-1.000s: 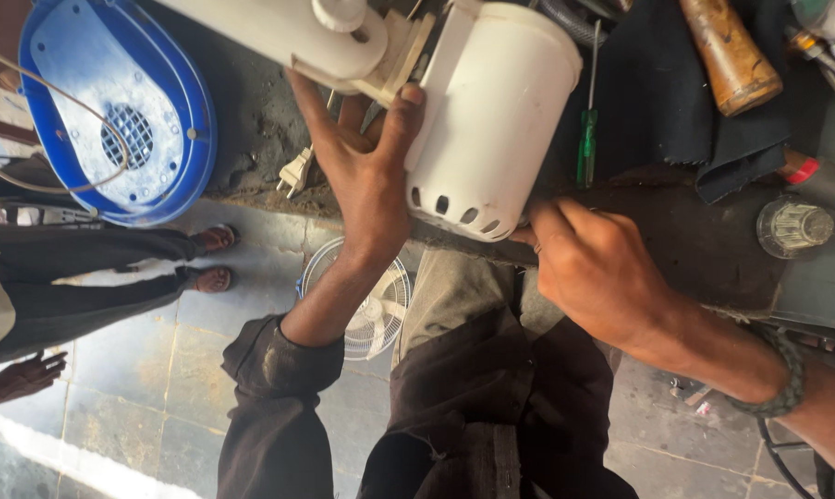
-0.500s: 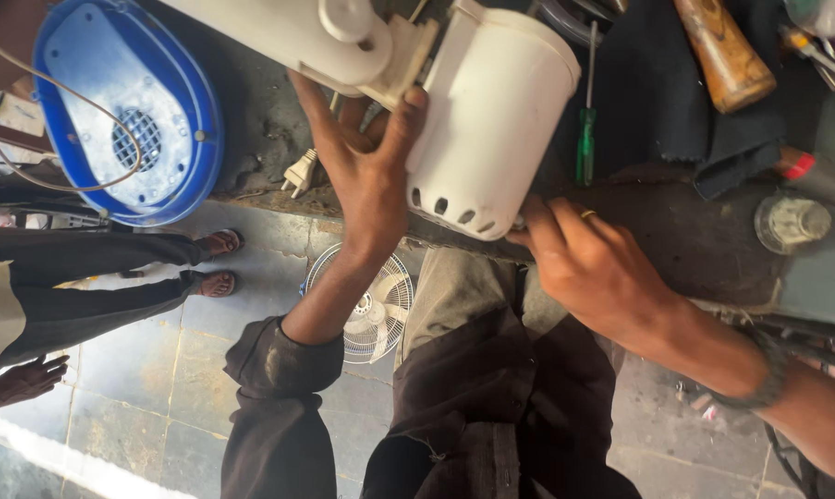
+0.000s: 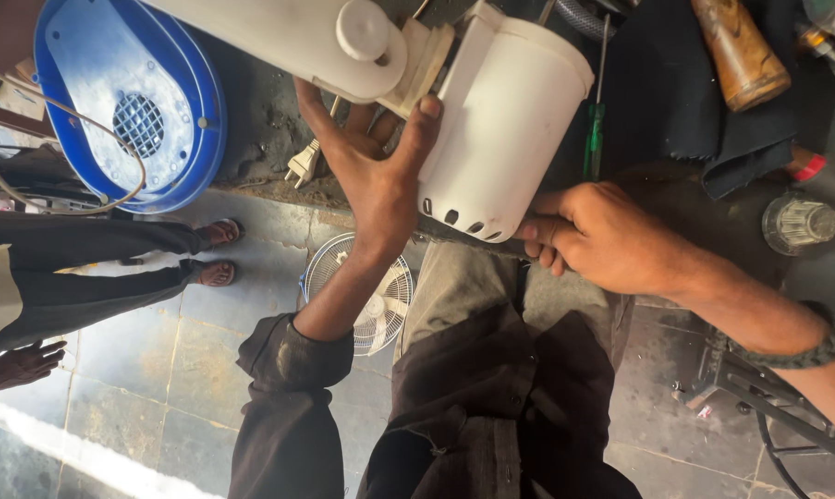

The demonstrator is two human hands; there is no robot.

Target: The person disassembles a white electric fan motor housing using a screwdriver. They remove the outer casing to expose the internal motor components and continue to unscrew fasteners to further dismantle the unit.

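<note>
Against the bench edge, your left hand (image 3: 376,180) braces the white vented plastic motor housing (image 3: 505,120), fingers spread, while your right hand (image 3: 602,236) is fisted at its lower rim.

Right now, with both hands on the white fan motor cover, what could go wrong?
1. The left hand steadies the white motor cover only from its side; it may slip or turn.
2. The right hand grips at the workbench edge, and parts could drop to the floor.
3. The green screwdriver lies close and could be knocked off.
</note>
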